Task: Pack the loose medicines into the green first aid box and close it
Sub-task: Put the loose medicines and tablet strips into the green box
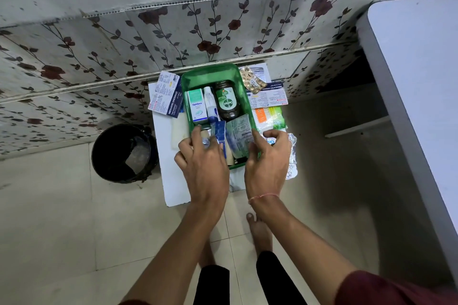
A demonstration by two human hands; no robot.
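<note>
The green first aid box (210, 74) stands open on a small white table (168, 156). Inside it are a dark Dettol bottle (226, 103), an Optibex carton (197, 106) and a white tube (210, 104). My left hand (203, 166) is over the box's near end, fingers pinched on a blue and white sachet (219, 132). My right hand (266, 163) hovers at the box's near right corner, its thumb against a pale green tablet strip (239, 132) that leans in the box. Loose packs lie on both sides of the box.
Left of the box lies a medicated dressings carton (171, 96). To its right are a gold blister strip (251, 79), a white leaflet carton (269, 95), an orange and green packet (270, 116) and foil strips (292, 156). A black bin (124, 153) stands on the floor at left. A white surface (416, 82) is at right.
</note>
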